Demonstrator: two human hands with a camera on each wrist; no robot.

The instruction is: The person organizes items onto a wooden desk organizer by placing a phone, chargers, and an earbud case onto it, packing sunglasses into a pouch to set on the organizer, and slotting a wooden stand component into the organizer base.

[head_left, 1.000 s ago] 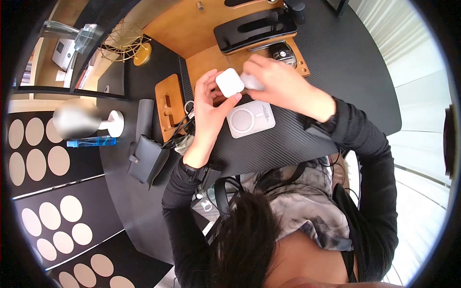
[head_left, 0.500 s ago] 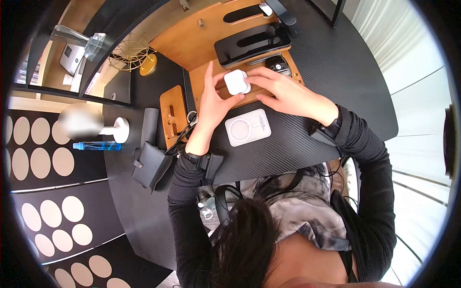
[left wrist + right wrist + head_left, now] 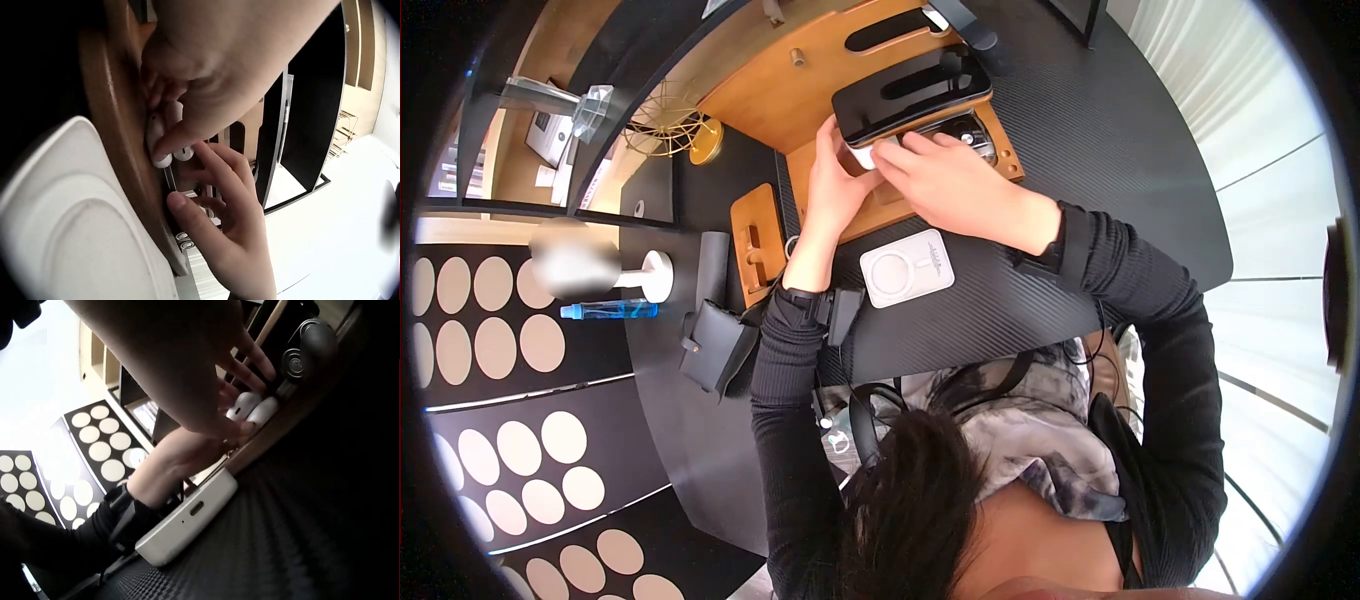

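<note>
My left hand holds two white rounded pieces over the wooden organizer. One, a white earbud case with a small dark slot, lies against the other white piece. In the left wrist view, my left thumb presses on the white piece. My right hand is beside them with its fingers extended, an index fingertip right at the earbud case; its thumb stands apart. In the head view, the fingers mostly hide both pieces. Nearer my body, a white magnetic power bank lies flat on the black desk.
A black phone-like slab leans on the organizer above the hands, with a black round device beside it. To the left stand a wooden stand, a black pouch, a blue bottle and a white lamp.
Both hands have moved down and away from my body, taking the white case from above the desk to the organizer's tray. The right hand now covers much of it; the power bank stays on the desk.
</note>
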